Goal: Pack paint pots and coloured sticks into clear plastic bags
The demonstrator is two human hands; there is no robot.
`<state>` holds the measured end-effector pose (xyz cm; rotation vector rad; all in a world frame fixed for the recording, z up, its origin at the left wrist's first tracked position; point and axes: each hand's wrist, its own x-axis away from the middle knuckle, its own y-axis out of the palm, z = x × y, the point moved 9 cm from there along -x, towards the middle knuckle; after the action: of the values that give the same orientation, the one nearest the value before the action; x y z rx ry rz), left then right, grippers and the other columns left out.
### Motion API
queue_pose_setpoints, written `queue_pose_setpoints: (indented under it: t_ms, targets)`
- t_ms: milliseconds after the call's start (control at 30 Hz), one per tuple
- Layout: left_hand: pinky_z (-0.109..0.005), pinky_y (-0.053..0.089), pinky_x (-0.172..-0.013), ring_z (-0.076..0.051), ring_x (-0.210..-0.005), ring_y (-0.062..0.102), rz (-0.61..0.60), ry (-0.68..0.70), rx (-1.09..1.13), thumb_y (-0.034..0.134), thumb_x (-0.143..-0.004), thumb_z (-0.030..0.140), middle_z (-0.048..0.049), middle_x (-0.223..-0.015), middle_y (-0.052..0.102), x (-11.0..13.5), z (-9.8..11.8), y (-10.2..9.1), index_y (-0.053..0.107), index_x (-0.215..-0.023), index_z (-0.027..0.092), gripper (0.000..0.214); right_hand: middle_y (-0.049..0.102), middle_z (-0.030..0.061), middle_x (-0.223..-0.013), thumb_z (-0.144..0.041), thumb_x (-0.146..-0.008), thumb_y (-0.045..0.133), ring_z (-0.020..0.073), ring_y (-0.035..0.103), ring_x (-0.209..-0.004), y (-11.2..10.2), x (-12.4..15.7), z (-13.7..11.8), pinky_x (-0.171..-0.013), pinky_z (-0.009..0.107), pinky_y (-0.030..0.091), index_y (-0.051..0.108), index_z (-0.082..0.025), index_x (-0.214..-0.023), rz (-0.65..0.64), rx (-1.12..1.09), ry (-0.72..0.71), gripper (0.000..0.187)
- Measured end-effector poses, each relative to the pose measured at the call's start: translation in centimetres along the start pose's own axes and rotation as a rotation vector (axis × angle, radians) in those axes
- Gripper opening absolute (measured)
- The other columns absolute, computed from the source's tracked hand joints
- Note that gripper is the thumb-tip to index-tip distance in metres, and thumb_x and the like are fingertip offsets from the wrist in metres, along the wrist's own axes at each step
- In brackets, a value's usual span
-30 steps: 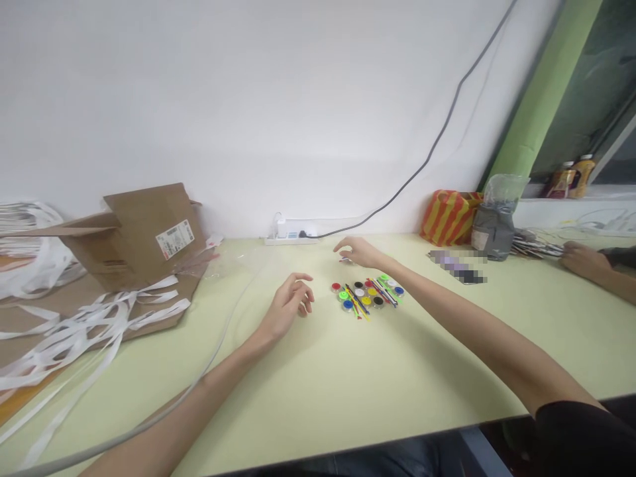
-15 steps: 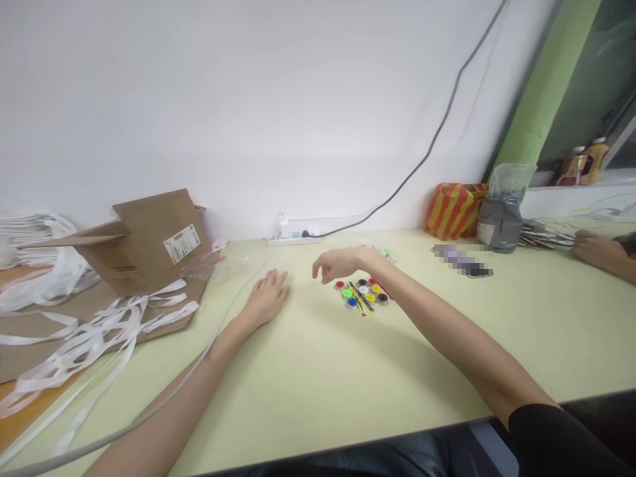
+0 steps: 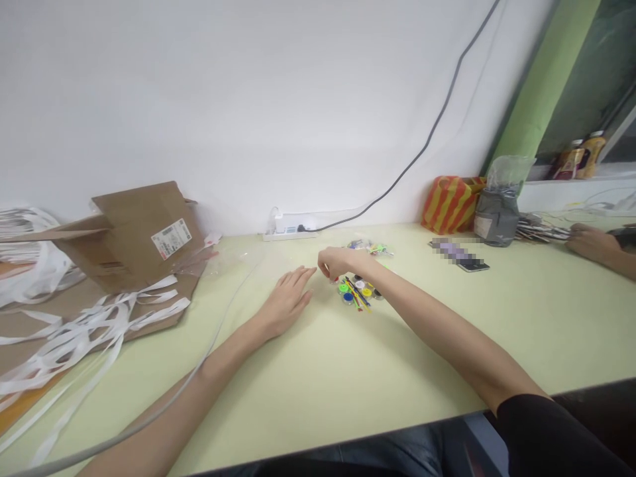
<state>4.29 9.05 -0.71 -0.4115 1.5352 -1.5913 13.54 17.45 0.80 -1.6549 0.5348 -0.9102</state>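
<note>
My right hand (image 3: pixel 336 262) hangs over the near-left side of a small group of round pieces, its fingers curled together. Whatever they hold, if anything, is too small to make out; a red piece (image 3: pixel 334 281) shows just below them. Around it lie discs with clear rims: a green one (image 3: pixel 343 289), a blue one (image 3: pixel 348 299), a white one (image 3: pixel 359 285) and a yellow one (image 3: pixel 366 292). Thin coloured sticks (image 3: pixel 358 298) rest across the group. To the left, my left hand (image 3: pixel 288 301) is open and flat, low over the table, fingers stretched toward my right hand.
Behind the pieces is a clear bag with coloured parts (image 3: pixel 372 248). A power strip (image 3: pixel 291 226) sits by the wall. On the left are a cardboard box (image 3: pixel 134 242) and white straps (image 3: pixel 99 338); a cable (image 3: pixel 213 344) crosses my left forearm. A phone (image 3: pixel 462 255) and another person's hand (image 3: pixel 591 242) are at right.
My left hand has moved right, toward the pieces. My right hand has come down by the red piece and its fingers have drawn together. The view has shifted slightly.
</note>
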Motion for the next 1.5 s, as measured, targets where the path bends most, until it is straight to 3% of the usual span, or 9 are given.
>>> queue_pose_setpoints:
  t_ms: [133,233,367,500,633,733,933,1133,1500]
  targets:
    - [-0.047,0.030,-0.120,-0.026,-0.145,0.035,-0.017,0.010,0.066,0.032,-0.105,0.038,-0.0115,-0.154,0.043,0.3,0.6,-0.2,0.033,-0.152,0.023,0.050,0.076,0.0086,-0.106,-0.013,-0.072,0.071,0.0182,0.069,-0.085,-0.6,0.4,0.3,-0.062,0.021,0.045,0.074,-0.017,-0.108,0.020,-0.036,-0.042,0.036]
    - [-0.046,0.032,-0.119,-0.025,-0.141,0.040,-0.030,0.010,0.091,0.032,-0.104,0.036,-0.0104,-0.151,0.046,0.5,0.3,-0.5,0.035,-0.151,0.023,0.048,0.075,0.0111,-0.108,-0.014,-0.070,0.074,0.0196,0.069,-0.083,-0.7,0.6,1.0,-0.062,0.023,0.045,0.075,-0.014,-0.103,0.017,-0.033,-0.012,0.033]
    - [-0.046,0.034,-0.117,-0.026,-0.138,0.045,-0.040,0.008,0.103,0.033,-0.104,0.035,-0.0108,-0.148,0.049,0.5,0.1,-0.7,0.038,-0.149,0.022,0.047,0.077,0.0095,-0.094,-0.014,-0.070,0.072,0.0195,0.069,-0.079,0.2,0.3,1.2,-0.062,0.024,0.046,0.077,-0.013,-0.095,-0.042,-0.052,-0.013,0.026]
    - [-0.047,0.035,-0.116,-0.028,-0.137,0.045,-0.042,-0.019,0.086,0.037,-0.103,0.039,-0.0118,-0.148,0.050,0.3,0.0,-0.3,0.039,-0.148,0.021,0.049,0.077,0.0076,-0.091,-0.021,-0.075,0.071,0.0181,0.068,-0.080,0.4,0.3,-0.4,-0.065,0.024,0.047,0.077,-0.014,-0.096,-0.058,-0.150,-0.124,0.023]
    - [-0.047,0.036,-0.115,-0.029,-0.136,0.046,-0.067,-0.068,0.085,0.038,-0.103,0.047,-0.0140,-0.148,0.050,0.3,-0.5,0.2,0.034,-0.152,0.019,0.057,0.076,0.0078,-0.092,-0.022,-0.077,0.072,0.0176,0.068,-0.081,-0.9,1.4,-1.8,-0.064,0.023,0.047,0.076,-0.014,-0.097,-0.025,-0.236,-0.228,0.023]
    - [-0.046,0.034,-0.117,-0.028,-0.141,0.041,-0.110,-0.036,0.082,0.034,-0.104,0.048,-0.0120,-0.156,0.042,0.5,0.2,0.4,0.030,-0.156,0.022,0.059,0.076,0.0097,-0.093,-0.018,-0.074,0.072,0.0201,0.068,-0.080,-1.8,2.1,-0.7,-0.064,0.026,0.048,0.076,-0.014,-0.096,0.003,-0.127,-0.096,0.023]
    - [-0.044,0.032,-0.120,-0.025,-0.144,0.039,-0.171,0.141,0.084,0.031,-0.106,0.041,-0.0058,-0.157,0.043,0.6,2.5,0.6,0.045,-0.150,0.027,0.048,0.076,0.0103,-0.094,-0.018,-0.065,0.080,0.0246,0.070,-0.080,-0.4,2.5,2.8,-0.066,0.030,0.050,0.078,-0.014,-0.093,-0.162,0.044,0.194,0.028]
    - [-0.044,0.033,-0.120,-0.024,-0.144,0.040,-0.177,0.137,0.063,0.032,-0.106,0.038,-0.0068,-0.154,0.047,0.6,2.3,0.6,0.046,-0.150,0.026,0.047,0.076,0.0100,-0.091,-0.024,-0.059,0.087,0.0242,0.069,-0.083,0.7,1.8,4.5,-0.066,0.028,0.050,0.079,-0.012,-0.098,-0.202,0.038,0.195,0.041]
    - [-0.044,0.034,-0.119,-0.024,-0.141,0.043,-0.173,0.129,0.070,0.033,-0.106,0.038,-0.0063,-0.153,0.048,0.6,2.3,0.5,0.047,-0.149,0.026,0.047,0.075,0.0076,-0.089,-0.025,-0.061,0.083,0.0230,0.069,-0.081,1.2,0.9,5.3,-0.065,0.028,0.049,0.079,-0.017,-0.091,-0.166,0.028,0.177,0.032]
